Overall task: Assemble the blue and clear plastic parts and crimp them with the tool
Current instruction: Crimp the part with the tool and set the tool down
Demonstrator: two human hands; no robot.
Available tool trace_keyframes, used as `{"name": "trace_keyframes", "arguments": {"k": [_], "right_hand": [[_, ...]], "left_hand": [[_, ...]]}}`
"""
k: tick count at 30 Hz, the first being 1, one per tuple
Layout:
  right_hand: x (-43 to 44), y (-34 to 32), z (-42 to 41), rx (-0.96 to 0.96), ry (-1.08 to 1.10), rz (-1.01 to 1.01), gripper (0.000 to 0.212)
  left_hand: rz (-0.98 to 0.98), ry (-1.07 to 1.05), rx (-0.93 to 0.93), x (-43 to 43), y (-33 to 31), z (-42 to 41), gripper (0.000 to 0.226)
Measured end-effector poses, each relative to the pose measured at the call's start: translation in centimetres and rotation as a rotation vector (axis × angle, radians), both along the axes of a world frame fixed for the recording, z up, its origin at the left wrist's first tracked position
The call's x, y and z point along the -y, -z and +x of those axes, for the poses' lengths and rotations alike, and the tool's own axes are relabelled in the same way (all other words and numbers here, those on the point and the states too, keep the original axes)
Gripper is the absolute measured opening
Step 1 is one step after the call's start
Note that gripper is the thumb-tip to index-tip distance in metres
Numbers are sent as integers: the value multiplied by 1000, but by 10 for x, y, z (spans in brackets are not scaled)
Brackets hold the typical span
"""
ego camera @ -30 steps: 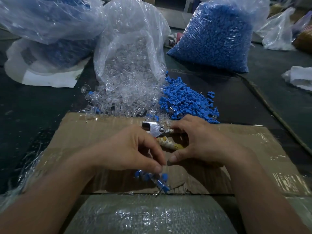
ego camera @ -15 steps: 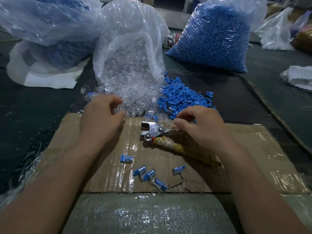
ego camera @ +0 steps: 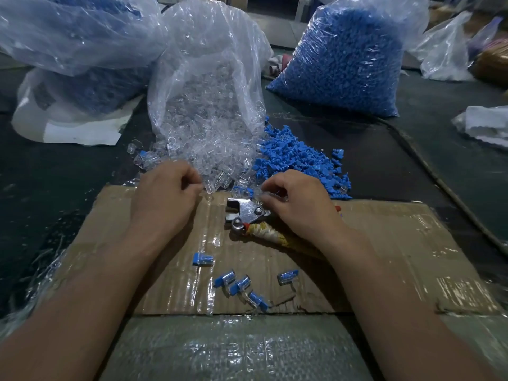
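Clear plastic parts (ego camera: 211, 149) spill from an open bag onto the table, with loose blue parts (ego camera: 297, 163) piled to their right. My left hand (ego camera: 165, 196) is at the near edge of the clear pile, thumb and fingers curled and pinching a clear part. My right hand (ego camera: 299, 202) is curled above the crimp tool's metal head (ego camera: 244, 213), its fingertips pinching a small part too blurred for its colour to show. The tool lies on the cardboard sheet (ego camera: 398, 243), and its taped handle (ego camera: 266, 233) runs under my right wrist. Several assembled blue-and-clear pieces (ego camera: 240, 284) lie nearer to me.
A full bag of blue parts (ego camera: 343, 64) stands at the back right, and another large plastic bag (ego camera: 68, 37) at the back left. More bags (ego camera: 445, 50) and white material (ego camera: 483, 122) lie at the far right. A dark cord (ego camera: 439, 185) crosses the table on the right.
Both hands moved from the near part of the cardboard to the piles, leaving the assembled pieces behind. My left hand went to the clear parts, my right hand to above the tool's head.
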State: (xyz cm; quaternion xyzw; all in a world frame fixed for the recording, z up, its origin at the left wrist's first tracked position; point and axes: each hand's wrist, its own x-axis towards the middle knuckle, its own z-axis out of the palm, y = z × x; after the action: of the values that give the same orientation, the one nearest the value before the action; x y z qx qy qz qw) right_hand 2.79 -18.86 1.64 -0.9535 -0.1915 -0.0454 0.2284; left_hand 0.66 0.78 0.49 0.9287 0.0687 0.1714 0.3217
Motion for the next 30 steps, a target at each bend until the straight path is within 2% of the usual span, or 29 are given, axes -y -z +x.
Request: {"name": "trace_keyframes", "arguments": {"k": [3,9,14,18,22,25,30], "right_hand": [[1,1,0,1,0,-7,9],[7,0,-1,-6,24,41,4],[12,0,1,28,42,67,13],[22,-2,5,76,197,141,13],[34,-2,10,102,345,151,13],[38,-2,13,117,410,164,15],[42,0,17,105,436,112,36]], "left_hand": [[-83,14,9,2,-1,-1,7],[-267,38,82,4,-5,-7,11],[-252,71,99,8,-7,-11,20],[-360,84,83,9,-8,-13,24],[-327,109,96,13,-10,-13,23],[-383,125,109,15,-12,-15,26],[-538,143,86,15,-14,-17,19]]}}
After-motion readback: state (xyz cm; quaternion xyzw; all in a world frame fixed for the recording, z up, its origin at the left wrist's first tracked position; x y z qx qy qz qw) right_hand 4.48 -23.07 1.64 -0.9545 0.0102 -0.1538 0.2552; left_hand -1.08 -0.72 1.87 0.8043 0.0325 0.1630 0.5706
